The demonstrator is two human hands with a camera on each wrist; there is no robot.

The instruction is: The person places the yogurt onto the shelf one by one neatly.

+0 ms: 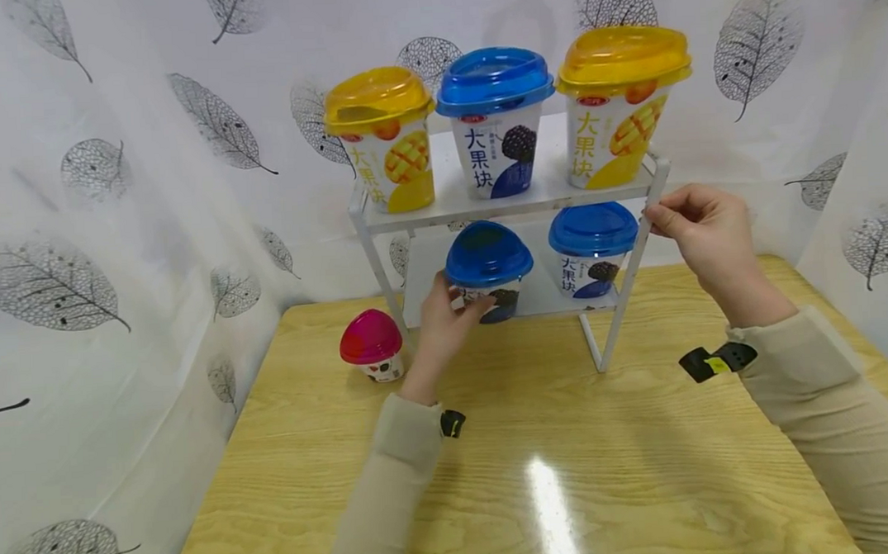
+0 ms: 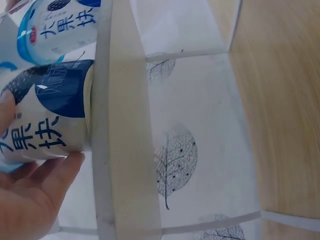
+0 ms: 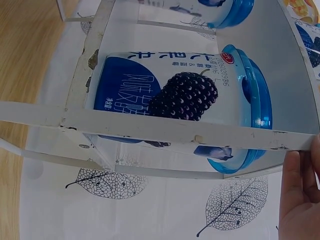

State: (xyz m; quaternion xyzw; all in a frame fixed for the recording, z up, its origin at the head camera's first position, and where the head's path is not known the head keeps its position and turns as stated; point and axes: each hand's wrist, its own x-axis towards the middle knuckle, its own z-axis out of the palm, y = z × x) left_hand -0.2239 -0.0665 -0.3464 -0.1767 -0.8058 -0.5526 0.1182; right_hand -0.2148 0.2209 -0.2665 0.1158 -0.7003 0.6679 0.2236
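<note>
A white two-tier rack stands on the table. My left hand grips a blue-lidded yogurt cup at the lower tier, fingers on one side and thumb on the other. In the left wrist view the base of this held cup is by the shelf's front edge; whether it touches is unclear. At the rack's right upright, the fingers of my right hand pinch the frame near its top. Just inside that upright, a second blue-lidded yogurt cup sits on the lower shelf.
Along the top shelf stand a yellow-lidded cup, a blue-lidded cup and another yellow-lidded cup. A smaller pink-lidded cup is on the wooden table, left of the rack. Leaf-patterned sheeting hangs behind and beside.
</note>
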